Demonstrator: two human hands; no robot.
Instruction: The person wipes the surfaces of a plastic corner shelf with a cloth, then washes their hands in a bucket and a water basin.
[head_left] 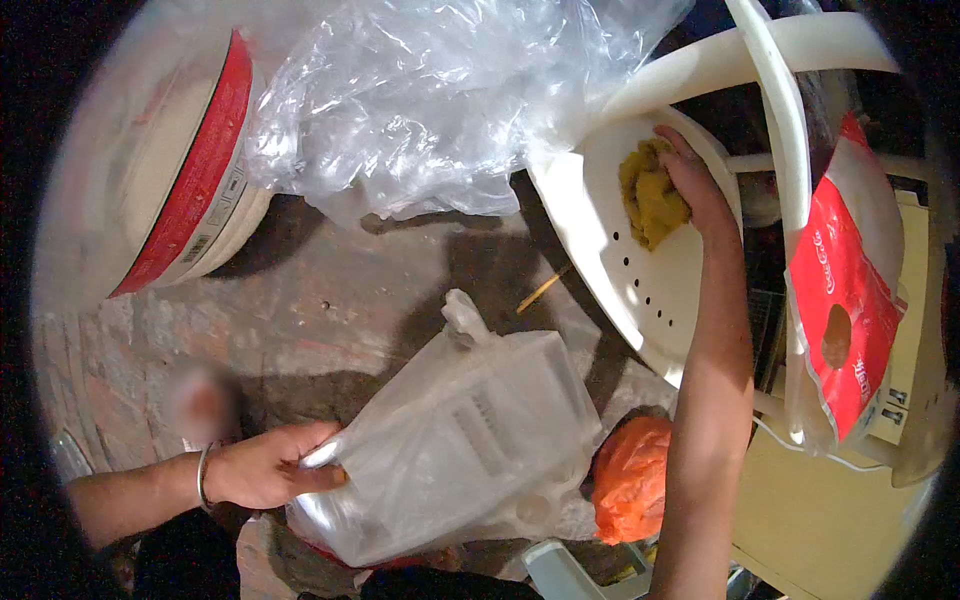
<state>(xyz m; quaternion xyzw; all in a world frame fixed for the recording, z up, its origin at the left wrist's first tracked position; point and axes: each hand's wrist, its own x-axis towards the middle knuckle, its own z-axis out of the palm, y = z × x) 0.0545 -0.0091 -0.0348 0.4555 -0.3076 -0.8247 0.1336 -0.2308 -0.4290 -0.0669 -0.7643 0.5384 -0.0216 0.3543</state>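
Observation:
My left hand (pixel 270 465) is closed on the near-left edge of a translucent plastic bag (pixel 440 430), thumb on top and fingers partly hidden. The bag has a knotted-looking tip and seems to hold something boxy that I cannot make out. Farther off, my right hand (pixel 688 175) is closed on a crumpled yellow-green cloth (pixel 652 195), which lies against the seat of a white plastic chair (pixel 590 235). A row of small holes shows in the seat. Below my right forearm sits an orange plastic bag (pixel 632 480), partly covered by the arm.
A large pile of clear plastic wrap (pixel 400 110) lies at the back. To the left stands a white tub with a red band (pixel 195 170). A red Coca-Cola wrapper (pixel 845 310) hangs by the chair's armrest. A small yellow stick (pixel 540 293) rests on the floor (pixel 370 270).

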